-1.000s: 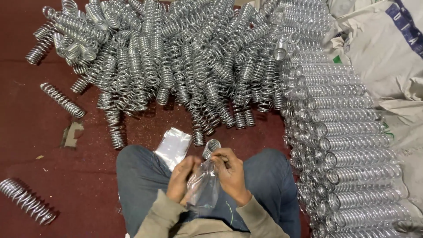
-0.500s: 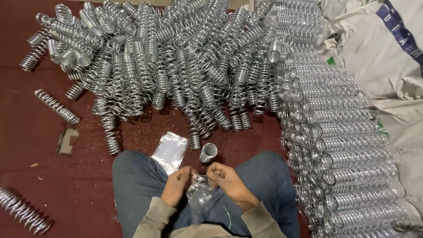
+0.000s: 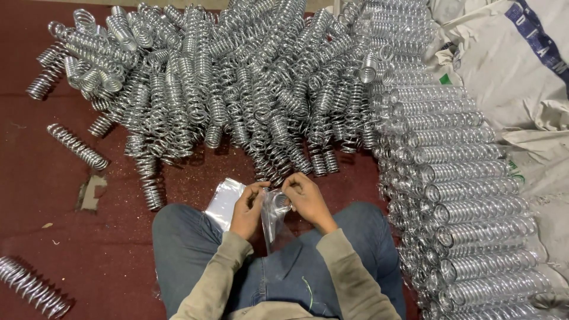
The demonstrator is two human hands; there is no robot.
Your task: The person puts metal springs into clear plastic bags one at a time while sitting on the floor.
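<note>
My left hand (image 3: 248, 208) and my right hand (image 3: 307, 198) meet over my lap, both pinching the mouth of a clear plastic bag (image 3: 274, 222). A shiny metal coil spring (image 3: 281, 202) sits at the bag's opening between my fingers, its round end facing up. The bag hangs down between my knees, over blue jeans. Just beyond my fingers lies the near edge of a big heap of loose springs (image 3: 237, 89).
A flat stack of clear bags (image 3: 224, 201) lies by my left knee. Bagged springs (image 3: 462, 195) are lined up in rows on the right, beside white sacks (image 3: 515, 65). Single springs lie on the dark red floor at left (image 3: 77, 146) and bottom left (image 3: 31, 287).
My hands have moved up and away from my body with the bag. The spring that stood just ahead of my fingers now sits in the bag's mouth.
</note>
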